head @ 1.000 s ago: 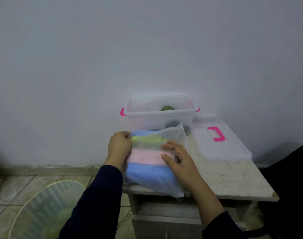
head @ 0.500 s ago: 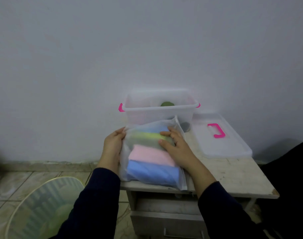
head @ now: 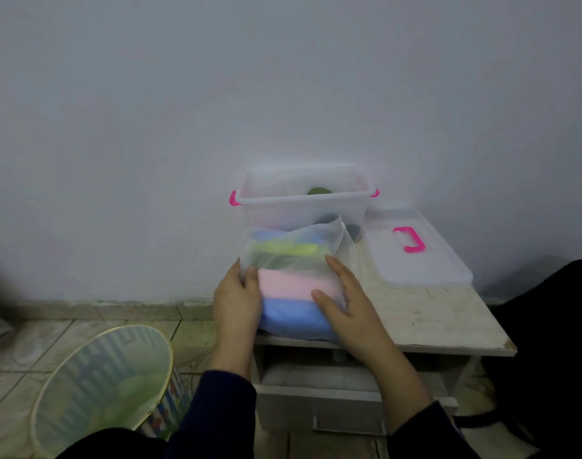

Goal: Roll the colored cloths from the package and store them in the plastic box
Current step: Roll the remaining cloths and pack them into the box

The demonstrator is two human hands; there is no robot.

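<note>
A translucent package [head: 296, 253] lies on the small table [head: 442, 319], holding folded cloths: blue at the near end, then pink [head: 292, 284], yellow and blue behind. My left hand [head: 238, 301] grips the package's left edge, thumb on top. On its right side rests my right hand [head: 344, 304], fingers straight over the plastic. Just behind stands the clear plastic box [head: 302, 202] with pink latches, open, with a dark green thing inside.
The box's clear lid [head: 415, 250] with a pink handle lies flat on the table's right part. A striped waste bin [head: 107, 389] stands on the tiled floor at the left. Something dark [head: 554, 352] is at the right edge. The wall is close behind.
Both hands slid back toward the package's near end. The left hand went from the far corner to the left edge; the right hand moved from the yellow cloth to the pink and blue.
</note>
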